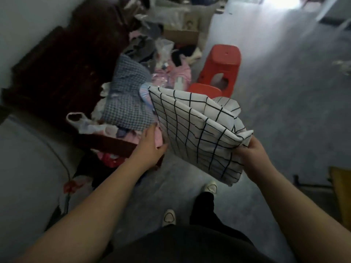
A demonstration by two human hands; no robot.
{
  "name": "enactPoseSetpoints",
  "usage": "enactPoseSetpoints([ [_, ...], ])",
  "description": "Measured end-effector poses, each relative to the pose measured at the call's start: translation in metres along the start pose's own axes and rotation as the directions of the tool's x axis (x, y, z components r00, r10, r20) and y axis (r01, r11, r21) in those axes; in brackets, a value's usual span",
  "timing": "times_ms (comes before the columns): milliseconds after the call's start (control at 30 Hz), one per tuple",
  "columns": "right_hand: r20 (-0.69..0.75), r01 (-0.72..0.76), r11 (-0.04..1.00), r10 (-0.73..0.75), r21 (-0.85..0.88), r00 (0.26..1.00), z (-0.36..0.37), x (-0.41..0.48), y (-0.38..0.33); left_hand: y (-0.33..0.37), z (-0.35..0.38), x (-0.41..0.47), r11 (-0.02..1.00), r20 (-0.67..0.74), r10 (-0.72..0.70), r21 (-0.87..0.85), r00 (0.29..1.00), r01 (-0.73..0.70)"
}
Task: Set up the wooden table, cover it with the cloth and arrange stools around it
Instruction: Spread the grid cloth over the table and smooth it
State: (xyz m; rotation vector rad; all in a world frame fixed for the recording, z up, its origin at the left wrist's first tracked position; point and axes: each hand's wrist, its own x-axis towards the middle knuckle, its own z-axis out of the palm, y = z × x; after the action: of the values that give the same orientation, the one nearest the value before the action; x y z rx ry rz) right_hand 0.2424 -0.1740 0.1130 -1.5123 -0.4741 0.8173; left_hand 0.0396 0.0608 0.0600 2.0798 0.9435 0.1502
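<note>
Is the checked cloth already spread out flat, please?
No, the cloth is folded and held up by the right hand.

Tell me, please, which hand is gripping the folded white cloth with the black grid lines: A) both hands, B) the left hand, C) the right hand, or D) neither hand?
C: the right hand pinches the edge of the grid cloth, while the left hand is open beside it, by the pile of clothes.

A lived-in home room is shown: clothes [129, 103] are heaped on a dark wooden seat [62, 73] at ten o'clock, red plastic stools [222, 67] at one o'clock, bare grey floor [284, 111].
</note>
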Motion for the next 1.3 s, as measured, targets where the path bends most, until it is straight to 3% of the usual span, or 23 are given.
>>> enactPoseSetpoints([
  [167, -0.279, 0.027, 0.997, -0.006, 0.073, 0.960, -0.096, -0.117, -0.004, 0.076, 0.075, -0.007, 0.970, 0.204, 0.031, -0.242, 0.979, 0.019],
  [300, -0.480, 0.058, 0.989, 0.015, 0.136, 0.877, -0.176, -0.215, 0.016, 0.161, 0.157, -0.021, 0.900, 0.467, 0.181, -0.433, 0.866, 0.045],
  [467, -0.692, 0.074, 0.974, 0.097, 0.213, 0.715, -0.274, -0.333, 0.057, 0.265, 0.291, -0.089, 0.889, 0.599, 0.283, -0.457, 0.749, 0.029],
  [600, -0.782, 0.050, 0.982, 0.114, 0.182, 0.613, -0.351, -0.424, 0.083, 0.328, 0.392, -0.154, 0.906, 0.671, 0.279, -0.420, 0.687, 0.042],
  [800, -0.887, -0.030, 0.978, 0.200, 0.207, 0.416, -0.442, -0.542, 0.113, 0.404, 0.508, -0.232, 0.928, 0.831, 0.346, -0.372, 0.434, -0.027],
  [1000, -0.933, -0.137, 0.980, 0.178, 0.141, 0.314, -0.506, -0.589, 0.127, 0.454, 0.584, -0.261, 0.930, 0.876, 0.366, -0.360, 0.315, -0.078],
  [1167, -0.960, -0.183, 0.978, 0.146, 0.103, 0.240, -0.567, -0.575, 0.128, 0.500, 0.631, -0.241, 0.896, 0.893, 0.443, -0.438, 0.072, -0.076],
  [1233, -0.967, -0.210, 0.972, 0.148, 0.103, 0.207, -0.596, -0.559, 0.125, 0.522, 0.649, -0.224, 0.886, 0.883, 0.464, -0.462, 0.076, -0.040],
  [1300, -0.971, -0.223, 0.969, 0.149, 0.105, 0.189, -0.627, -0.541, 0.120, 0.543, 0.668, -0.203, 0.870, 0.858, 0.488, -0.494, 0.162, -0.004],
])
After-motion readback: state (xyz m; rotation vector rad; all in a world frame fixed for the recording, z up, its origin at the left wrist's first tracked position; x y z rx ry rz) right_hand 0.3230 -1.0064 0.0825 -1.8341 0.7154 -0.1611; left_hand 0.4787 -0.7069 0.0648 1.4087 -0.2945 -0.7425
